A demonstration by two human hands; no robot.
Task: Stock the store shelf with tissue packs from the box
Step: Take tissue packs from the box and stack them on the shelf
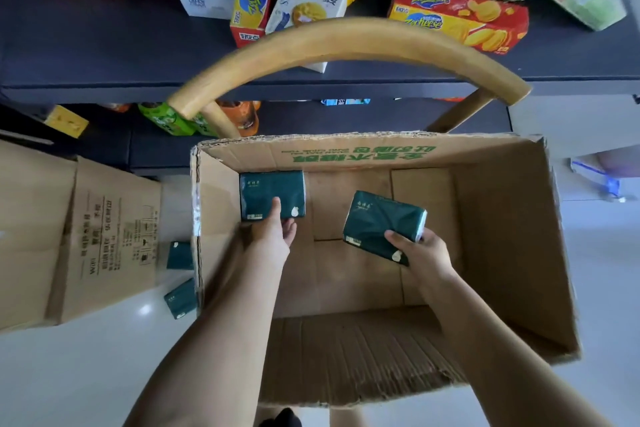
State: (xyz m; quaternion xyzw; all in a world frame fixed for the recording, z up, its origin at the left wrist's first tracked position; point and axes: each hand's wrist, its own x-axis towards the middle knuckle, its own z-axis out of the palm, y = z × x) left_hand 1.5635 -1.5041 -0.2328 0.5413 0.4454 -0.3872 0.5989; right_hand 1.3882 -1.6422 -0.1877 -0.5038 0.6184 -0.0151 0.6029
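Note:
An open cardboard box (502,218) sits on a chair below me. My left hand (273,236) grips a dark green tissue pack (266,191) at the box's far left corner, thumb on top and fingers underneath. My right hand (422,256) holds a second dark green tissue pack (377,218), tilted and lifted above the box floor. Two more green tissue packs (180,298) lie on the floor left of the box. The dark shelf (104,55) runs across the top of the view.
The chair's curved wooden backrest (339,42) arches between the box and the shelf. Snack and cookie boxes (460,17) crowd the shelf top. Another cardboard box (86,236) stands at the left. A lower shelf level holds green and orange packages (194,118).

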